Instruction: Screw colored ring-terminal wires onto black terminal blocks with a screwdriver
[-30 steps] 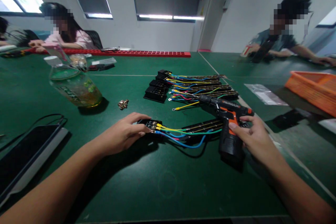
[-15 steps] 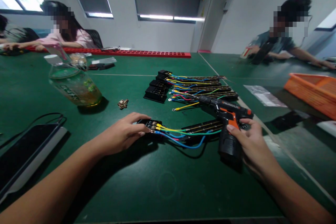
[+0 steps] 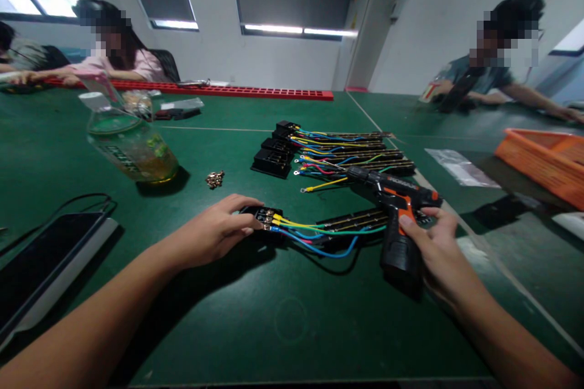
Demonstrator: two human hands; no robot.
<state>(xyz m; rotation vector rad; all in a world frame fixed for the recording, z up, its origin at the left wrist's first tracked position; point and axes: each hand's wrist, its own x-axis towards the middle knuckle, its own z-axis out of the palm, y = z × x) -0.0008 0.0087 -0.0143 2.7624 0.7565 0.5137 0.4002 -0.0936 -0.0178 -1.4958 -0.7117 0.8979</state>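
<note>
My left hand (image 3: 223,225) is closed on a small black terminal block (image 3: 262,216), thumb and fingers at its left end. Yellow, green and blue wires (image 3: 314,230) with crimped lugs run from its brass-coloured screws to a black strip (image 3: 353,222) on the right. In my right hand (image 3: 438,243) is a black and orange cordless drill (image 3: 401,200), held by its grip. Its long bit points left, above the table and apart from the block. A small heap of screws (image 3: 215,179) lies beyond my left hand.
Several similar wired black assemblies (image 3: 337,149) lie side by side farther back. To the left are a drink bottle (image 3: 132,149) and a phone-like dark device (image 3: 55,261). An orange basket (image 3: 542,161) and a plastic bag (image 3: 463,167) are at right. Other people sit across the green table (image 3: 228,328).
</note>
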